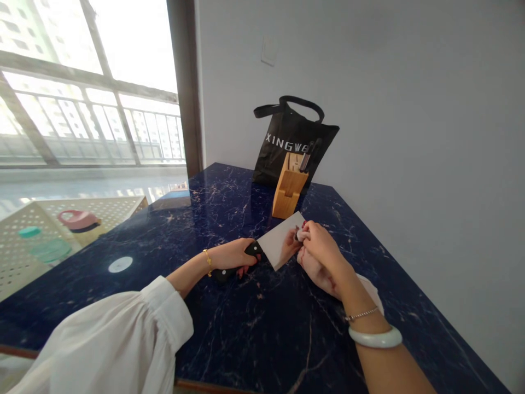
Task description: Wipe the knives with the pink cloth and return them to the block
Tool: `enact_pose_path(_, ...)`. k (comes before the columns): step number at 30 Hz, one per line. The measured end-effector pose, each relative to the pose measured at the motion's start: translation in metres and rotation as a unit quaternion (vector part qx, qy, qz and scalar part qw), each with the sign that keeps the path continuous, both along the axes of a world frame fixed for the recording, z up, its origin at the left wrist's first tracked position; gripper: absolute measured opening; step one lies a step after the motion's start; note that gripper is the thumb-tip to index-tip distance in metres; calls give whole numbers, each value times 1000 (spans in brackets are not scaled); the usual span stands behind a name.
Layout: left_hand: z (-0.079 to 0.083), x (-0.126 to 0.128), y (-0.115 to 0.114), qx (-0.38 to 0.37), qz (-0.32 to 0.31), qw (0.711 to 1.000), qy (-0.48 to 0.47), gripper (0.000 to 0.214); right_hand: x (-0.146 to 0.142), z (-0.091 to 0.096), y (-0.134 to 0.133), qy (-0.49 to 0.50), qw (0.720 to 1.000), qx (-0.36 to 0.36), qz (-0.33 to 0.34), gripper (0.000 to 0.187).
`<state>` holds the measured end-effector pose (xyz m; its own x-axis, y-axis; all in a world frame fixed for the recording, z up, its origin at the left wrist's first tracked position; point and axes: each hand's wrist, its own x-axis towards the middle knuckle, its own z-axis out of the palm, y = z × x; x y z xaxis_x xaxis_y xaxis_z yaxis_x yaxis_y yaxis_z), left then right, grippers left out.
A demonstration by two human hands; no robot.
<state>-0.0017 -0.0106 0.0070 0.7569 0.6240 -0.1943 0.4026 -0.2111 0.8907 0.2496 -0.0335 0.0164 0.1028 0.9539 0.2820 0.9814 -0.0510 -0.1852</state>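
My left hand (237,255) is wrapped round the black handle of a cleaver (280,242), whose broad shiny blade points to the right. At the blade's far end, my right hand (320,243) pinches a bunched pale pink cloth (315,271) against or close beside the metal. More of that cloth hangs under my right hand and wrist. The blade mirrors the fingers. Just behind the cleaver stands a wooden knife block (288,189) with dark-handled tools in its right side and bare slots at its left.
A black tote bag (283,128) leans by the wall behind the block. On the dark blue marbled table (254,339) lies a white disc (120,264). At left, a perforated cream basket (123,203) holds a pink-lidded bottle (80,221) and a green-capped bottle (45,246).
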Motion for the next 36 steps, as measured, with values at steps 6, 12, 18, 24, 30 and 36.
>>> enact_pose_path(6, 1, 0, -1, 4, -4, 1000, -2, 19, 2, -2, 3, 19, 999, 26, -11, 13)
enact_pose_path(12, -4, -1, 1, 10, -15, 1000, -7, 20, 4, 8, 24, -6, 991, 133, -31, 19)
enact_pose_path(18, -7, -1, 3, 19, -6, 1000, -6, 19, -24, 16, 32, -30, 985, 143, 88, 19)
enact_pose_path(24, -7, 0, 3, 26, 0, 1000, -14, 15, -68, 7, 2, -17, 974, 109, 199, 20)
enact_pose_path(30, -7, -1, 2, 45, -14, 998, -28, 12, -85, 9, -11, -14, 967, 98, 234, 19)
enact_pose_path(36, -6, -1, 0, 37, -1, 999, -22, 15, -44, 4, 5, -9, 986, 160, 50, 25)
